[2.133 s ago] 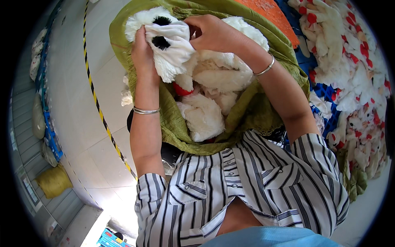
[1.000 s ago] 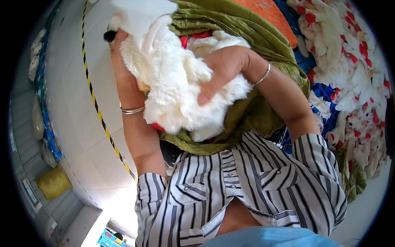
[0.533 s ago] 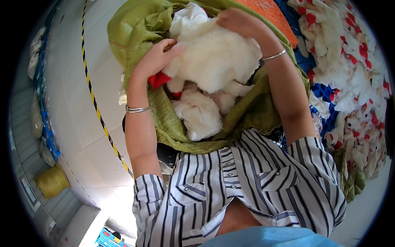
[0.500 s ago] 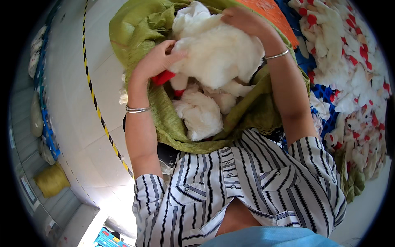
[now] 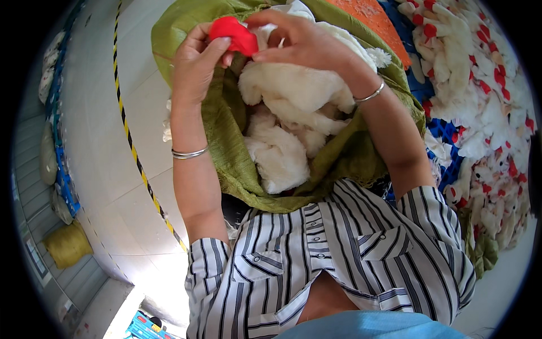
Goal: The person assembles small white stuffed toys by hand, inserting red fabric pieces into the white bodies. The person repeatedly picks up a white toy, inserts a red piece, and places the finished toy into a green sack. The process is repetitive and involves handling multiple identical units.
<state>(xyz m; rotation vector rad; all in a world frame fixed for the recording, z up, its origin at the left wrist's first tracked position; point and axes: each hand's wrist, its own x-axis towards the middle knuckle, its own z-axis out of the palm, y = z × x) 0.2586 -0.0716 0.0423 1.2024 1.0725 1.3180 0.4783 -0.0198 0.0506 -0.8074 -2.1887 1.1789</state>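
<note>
My left hand [image 5: 195,56] is closed on a red fabric piece [image 5: 236,37], its thumb pressed across the front. My right hand [image 5: 299,42] reaches in from the other side, fingers curved and apart, with tips at the red piece's right edge. Below both hands, a white plush skin [image 5: 299,85] lies bunched in an olive-green woven sack [image 5: 231,183]. More white plush [image 5: 279,161] sits lower in the sack, near my body. Whether the red piece is joined to the white plush is hidden by my hands.
On the right, a large heap of white plush pieces with red parts [image 5: 480,101] lies over blue mesh [image 5: 449,135]. An orange surface [image 5: 372,25] is behind the sack. Black-and-yellow tape [image 5: 132,144] runs along the floor at left; a yellow bundle [image 5: 68,246] stands beyond it.
My left hand has moved up and now holds the red piece raised. My right hand has come leftward from the plush's far right to the red piece. The upper plush has sagged into the sack.
</note>
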